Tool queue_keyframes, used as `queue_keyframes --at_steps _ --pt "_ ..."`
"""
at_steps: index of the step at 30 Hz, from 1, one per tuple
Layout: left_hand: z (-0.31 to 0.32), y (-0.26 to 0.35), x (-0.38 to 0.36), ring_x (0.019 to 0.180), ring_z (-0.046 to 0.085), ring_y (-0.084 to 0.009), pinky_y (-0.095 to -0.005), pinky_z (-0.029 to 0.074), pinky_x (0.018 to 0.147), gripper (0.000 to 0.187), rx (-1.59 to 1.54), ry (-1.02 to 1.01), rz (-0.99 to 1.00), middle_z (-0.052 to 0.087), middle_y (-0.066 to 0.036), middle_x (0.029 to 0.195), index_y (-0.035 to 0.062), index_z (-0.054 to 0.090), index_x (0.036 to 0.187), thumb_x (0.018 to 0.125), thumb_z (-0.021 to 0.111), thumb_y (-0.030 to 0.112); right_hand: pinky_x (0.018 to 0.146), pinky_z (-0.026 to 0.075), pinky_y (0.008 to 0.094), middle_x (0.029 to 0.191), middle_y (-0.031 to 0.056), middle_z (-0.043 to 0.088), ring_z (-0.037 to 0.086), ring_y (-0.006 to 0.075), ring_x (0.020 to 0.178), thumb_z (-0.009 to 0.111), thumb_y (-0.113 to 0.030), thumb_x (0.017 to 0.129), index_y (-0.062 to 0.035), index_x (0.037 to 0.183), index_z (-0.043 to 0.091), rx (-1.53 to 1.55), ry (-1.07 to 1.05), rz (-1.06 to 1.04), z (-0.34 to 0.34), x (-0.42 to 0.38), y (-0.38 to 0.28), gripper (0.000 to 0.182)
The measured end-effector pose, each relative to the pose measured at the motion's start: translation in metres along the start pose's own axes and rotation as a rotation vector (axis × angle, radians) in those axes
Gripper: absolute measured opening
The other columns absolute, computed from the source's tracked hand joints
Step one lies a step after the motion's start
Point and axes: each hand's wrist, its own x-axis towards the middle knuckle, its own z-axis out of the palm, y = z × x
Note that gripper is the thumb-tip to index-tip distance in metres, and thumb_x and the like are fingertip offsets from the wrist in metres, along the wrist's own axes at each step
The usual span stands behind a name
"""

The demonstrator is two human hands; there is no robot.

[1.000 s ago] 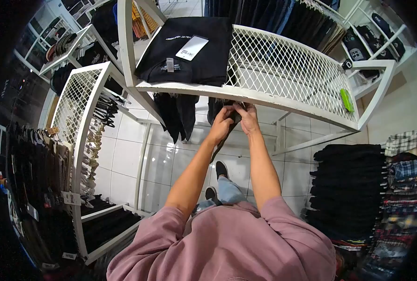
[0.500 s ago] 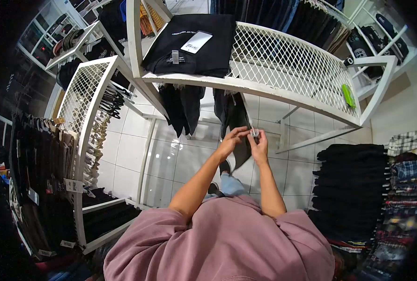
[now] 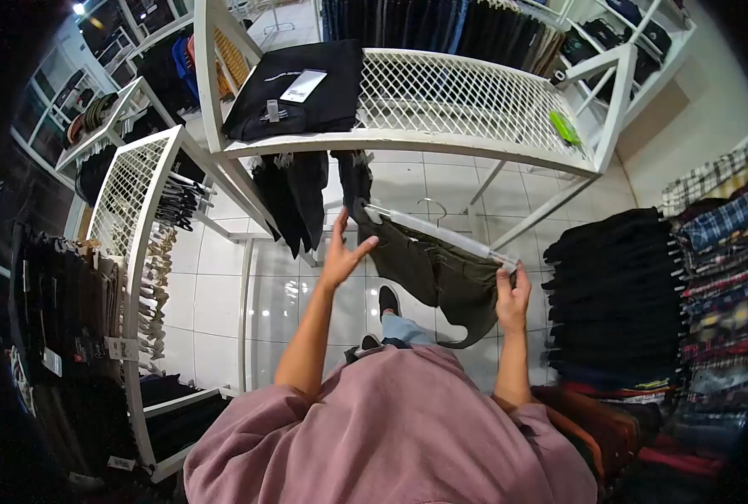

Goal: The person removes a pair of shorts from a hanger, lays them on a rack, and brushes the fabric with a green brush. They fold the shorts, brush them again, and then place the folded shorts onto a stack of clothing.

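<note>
Dark olive trousers [image 3: 441, 260] hang from a pale clip hanger [image 3: 433, 227] that slants down to the right, with its metal hook [image 3: 431, 208] pointing up. My right hand [image 3: 512, 298] is closed around the right end of the hanger at the waistband. At the other end, my left hand [image 3: 340, 252] has its thumb spread from its fingers. Its fingertips come close to the trousers' left side; whether they touch is hard to tell. The trouser legs droop toward my shoes.
A white mesh-topped rack [image 3: 466, 92] stands ahead, bearing a folded black T-shirt [image 3: 294, 92] and a bright green item [image 3: 564, 128]. Dark garments [image 3: 290, 202] hang beneath it. More clothes line another rack [image 3: 134, 197] at left; black clothes [image 3: 609, 294] and plaid shirts [image 3: 727, 311] are at right.
My hands have moved apart from a close position near the hanger's clip. The trousers have swung from edge-on to broadside, held at the right end. My view has shifted slightly right.
</note>
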Motion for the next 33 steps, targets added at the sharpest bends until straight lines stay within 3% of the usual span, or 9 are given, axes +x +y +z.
queue_keyframes --at_steps 2,6,12,19,25,27,30,31,33 --pt "-0.006 0.004 0.013 0.141 0.044 -0.0252 -0.0382 0.037 0.113 0.087 -0.096 -0.111 0.045 0.048 -0.016 0.151 0.0055 0.034 0.156 0.088 0.083 0.029 0.098 0.041 0.0294 0.11 0.0058 0.068 0.057 0.0159 0.104 0.066 -0.032 0.102 0.0025 0.121 0.064 0.064 0.024 -0.025 -0.011 0.009 -0.009 0.039" --pt "-0.015 0.076 0.033 0.094 0.061 -0.0085 -0.0266 0.051 0.084 0.023 -0.309 -0.171 0.081 0.069 0.0 0.105 0.0015 0.065 0.117 0.099 0.07 0.015 0.101 0.041 0.0295 0.114 0.005 0.069 0.059 0.0139 0.109 0.068 -0.031 0.101 0.0008 0.121 0.067 0.22 0.085 0.025 -0.031 0.045 -0.024 0.038" --pt "-0.019 0.172 0.055 0.1 0.062 -0.0097 -0.0268 0.05 0.091 0.029 -0.217 -0.166 0.271 0.07 -0.004 0.109 -0.001 0.063 0.123 0.097 0.071 0.01 0.091 0.049 0.0289 0.11 0.0055 0.073 0.061 0.0115 0.095 0.078 -0.026 0.093 0.0018 0.128 0.069 -0.107 0.099 -0.196 -0.062 0.121 -0.093 0.045" --pt "-0.01 0.273 0.132 0.096 0.058 -0.0099 -0.0263 0.047 0.088 0.023 -0.123 -0.109 0.354 0.065 -0.002 0.102 0.0008 0.059 0.117 0.098 0.069 0.012 0.098 0.045 0.0272 0.112 0.0065 0.073 0.062 0.0113 0.104 0.068 -0.037 0.1 0.0041 0.121 0.072 -0.102 0.127 -0.27 -0.079 0.25 -0.163 0.046" --pt "-0.005 0.347 0.275 0.093 0.059 -0.0117 -0.027 0.048 0.085 0.033 -0.043 -0.06 0.3 0.066 -0.005 0.102 -0.0002 0.064 0.119 0.101 0.066 0.028 0.064 0.039 0.0264 0.067 -0.0055 0.054 0.045 0.0068 0.067 0.071 -0.056 0.093 0.0025 0.089 0.076 -0.285 0.053 -0.227 -0.059 0.438 -0.2 0.059" --pt "-0.004 0.336 0.338 0.094 0.059 -0.0125 -0.0276 0.048 0.086 0.035 0.002 -0.098 0.241 0.066 -0.005 0.102 0.0005 0.064 0.119 0.101 0.066 0.03 0.074 0.047 0.0264 0.081 0.0 0.068 0.057 0.0078 0.076 0.07 -0.055 0.094 0.0016 0.101 0.078 -0.183 -0.085 -0.179 -0.043 0.514 -0.17 0.058" --pt "0.001 0.269 0.435 0.094 0.059 -0.0136 -0.0288 0.047 0.087 0.034 0.159 -0.087 0.263 0.067 -0.004 0.103 0.0019 0.065 0.12 0.101 0.065 0.03 0.077 0.048 0.0301 0.086 0.0018 0.071 0.058 0.0114 0.078 0.072 -0.06 0.09 -0.0018 0.095 0.077 -0.112 -0.066 -0.11 0.0 0.589 -0.096 0.059" --pt "0.01 0.246 0.451 0.096 0.058 -0.0141 -0.0297 0.047 0.088 0.032 0.177 -0.069 0.31 0.067 -0.004 0.104 0.004 0.066 0.12 0.102 0.065 0.03 0.065 0.044 0.0301 0.069 0.0 0.064 0.048 0.0106 0.066 0.074 -0.055 0.091 -0.0005 0.081 0.075 0.001 -0.033 -0.176 0.016 0.611 -0.054 0.055" --pt "0.015 0.195 0.481 0.098 0.059 -0.0143 -0.0296 0.047 0.09 0.031 0.257 -0.103 0.332 0.067 -0.004 0.106 0.0038 0.067 0.12 0.102 0.064 0.029 0.075 0.049 0.0333 0.082 0.005 0.072 0.06 0.0128 0.077 0.073 -0.054 0.092 -0.0008 0.091 0.078 -0.041 0.003 -0.045 0.032 0.604 -0.026 0.054"
